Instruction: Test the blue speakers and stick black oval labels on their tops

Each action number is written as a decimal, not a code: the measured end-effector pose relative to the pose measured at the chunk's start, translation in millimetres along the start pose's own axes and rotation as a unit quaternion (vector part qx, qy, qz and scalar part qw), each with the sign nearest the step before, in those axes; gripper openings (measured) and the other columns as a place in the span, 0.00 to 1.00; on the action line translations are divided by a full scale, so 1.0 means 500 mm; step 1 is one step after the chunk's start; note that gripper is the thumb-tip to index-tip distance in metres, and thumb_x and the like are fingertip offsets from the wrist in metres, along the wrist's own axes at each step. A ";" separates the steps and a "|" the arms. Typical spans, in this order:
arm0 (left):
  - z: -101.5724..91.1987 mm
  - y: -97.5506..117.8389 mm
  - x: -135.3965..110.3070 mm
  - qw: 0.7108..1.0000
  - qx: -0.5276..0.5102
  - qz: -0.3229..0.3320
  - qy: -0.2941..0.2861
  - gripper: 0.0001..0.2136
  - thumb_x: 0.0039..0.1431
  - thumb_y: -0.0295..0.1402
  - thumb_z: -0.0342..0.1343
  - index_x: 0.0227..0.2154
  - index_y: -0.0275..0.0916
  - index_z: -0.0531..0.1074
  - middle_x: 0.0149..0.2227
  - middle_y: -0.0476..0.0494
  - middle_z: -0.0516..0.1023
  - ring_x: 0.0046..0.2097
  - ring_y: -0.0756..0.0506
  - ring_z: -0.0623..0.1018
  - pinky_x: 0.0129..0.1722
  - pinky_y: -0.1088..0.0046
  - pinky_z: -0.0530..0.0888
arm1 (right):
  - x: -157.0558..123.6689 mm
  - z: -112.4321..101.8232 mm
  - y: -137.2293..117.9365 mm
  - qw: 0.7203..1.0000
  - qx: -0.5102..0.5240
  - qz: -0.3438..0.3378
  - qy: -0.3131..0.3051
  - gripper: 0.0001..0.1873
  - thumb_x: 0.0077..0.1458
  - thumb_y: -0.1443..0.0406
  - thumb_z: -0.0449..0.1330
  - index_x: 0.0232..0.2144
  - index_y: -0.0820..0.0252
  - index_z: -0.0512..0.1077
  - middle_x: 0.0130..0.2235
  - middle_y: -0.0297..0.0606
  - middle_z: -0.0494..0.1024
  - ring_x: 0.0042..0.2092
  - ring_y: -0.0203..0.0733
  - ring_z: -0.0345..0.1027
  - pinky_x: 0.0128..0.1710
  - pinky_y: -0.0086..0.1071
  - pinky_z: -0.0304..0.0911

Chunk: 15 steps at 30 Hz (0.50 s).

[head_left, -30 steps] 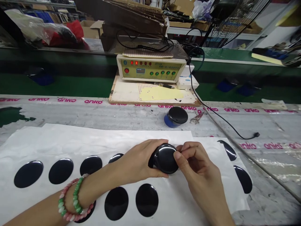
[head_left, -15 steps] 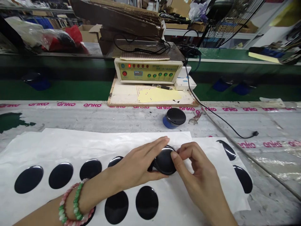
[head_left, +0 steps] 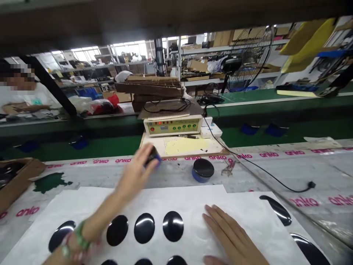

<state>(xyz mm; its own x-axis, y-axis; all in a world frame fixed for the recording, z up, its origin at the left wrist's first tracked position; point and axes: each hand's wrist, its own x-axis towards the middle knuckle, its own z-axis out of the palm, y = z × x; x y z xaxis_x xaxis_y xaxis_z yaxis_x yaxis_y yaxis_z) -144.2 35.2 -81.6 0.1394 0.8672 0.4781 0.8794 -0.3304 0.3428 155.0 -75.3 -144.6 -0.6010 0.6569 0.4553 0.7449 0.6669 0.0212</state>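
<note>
My left hand (head_left: 134,178), with beaded bracelets on its wrist, is closed round a round black and blue piece (head_left: 153,159). It holds the piece tilted above the bench, left of centre, and motion blurs both. My right hand (head_left: 234,237) lies with fingers stretched over the white sheet (head_left: 193,202), holding nothing. Glossy black round stickers (head_left: 173,226) sit in rows on this sheet, to the left of my right hand. Beyond the sheet stands a similar round piece (head_left: 203,171), with a black top and blue side.
A cream control box (head_left: 173,126) with buttons stands behind the bench. A black cable (head_left: 259,169) runs across the right side. At far left is a cardboard box (head_left: 22,184) of dark pieces. Blue pieces (head_left: 276,130) sit on the green conveyor (head_left: 309,127). A person (head_left: 30,92) is at far left.
My left hand has carried the round piece forward and left, away from my right hand. My right hand has let go of its edge and opened over the sheet. The view has tilted up.
</note>
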 end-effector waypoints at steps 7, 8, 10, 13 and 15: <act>-0.013 -0.211 0.181 0.978 0.075 -0.175 0.084 0.17 0.62 0.36 0.54 0.52 0.37 0.66 0.55 0.39 0.68 0.53 0.40 0.72 0.50 0.52 0.71 | -0.017 0.018 0.044 1.000 0.016 0.013 0.023 0.39 0.57 0.55 0.58 0.66 0.59 0.50 0.60 0.43 0.63 0.55 0.52 0.66 0.46 0.40 0.72; -0.010 -0.208 0.186 0.976 0.079 -0.182 0.089 0.17 0.62 0.36 0.55 0.52 0.38 0.66 0.55 0.39 0.68 0.53 0.39 0.72 0.51 0.52 0.71 | -0.019 0.016 0.048 0.999 0.024 0.018 0.022 0.38 0.57 0.56 0.58 0.65 0.58 0.51 0.60 0.42 0.63 0.55 0.52 0.66 0.47 0.40 0.72; -0.001 -0.173 0.190 0.976 0.080 -0.176 0.102 0.20 0.62 0.36 0.54 0.55 0.38 0.63 0.59 0.37 0.63 0.57 0.36 0.67 0.54 0.47 0.66 | -0.023 0.013 0.054 0.998 0.044 0.032 0.021 0.37 0.57 0.56 0.58 0.65 0.56 0.53 0.61 0.41 0.63 0.56 0.52 0.65 0.49 0.40 0.71; 0.032 -0.061 0.175 0.993 0.044 -0.076 0.073 0.20 0.65 0.36 0.48 0.58 0.39 0.60 0.64 0.36 0.55 0.64 0.35 0.56 0.62 0.46 0.53 | -0.022 0.013 0.062 0.998 0.059 0.032 0.016 0.34 0.57 0.57 0.58 0.63 0.57 0.56 0.60 0.41 0.63 0.58 0.50 0.63 0.52 0.38 0.68; 0.069 0.034 0.151 0.999 -0.002 0.045 -0.014 0.17 0.64 0.38 0.49 0.55 0.44 0.66 0.63 0.40 0.58 0.64 0.40 0.57 0.63 0.57 0.55 | -0.018 0.013 0.066 0.999 0.049 0.014 0.004 0.31 0.58 0.56 0.57 0.61 0.61 0.61 0.60 0.44 0.63 0.58 0.52 0.63 0.52 0.39 0.68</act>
<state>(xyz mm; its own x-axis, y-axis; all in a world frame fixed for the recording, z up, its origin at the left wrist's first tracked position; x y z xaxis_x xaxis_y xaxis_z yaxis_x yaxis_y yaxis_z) -103.1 108.1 -67.5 0.2305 0.8441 0.4841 0.8613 -0.4084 0.3022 183.2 -57.1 -153.7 -0.5778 0.6731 0.4616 0.7295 0.6796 -0.0779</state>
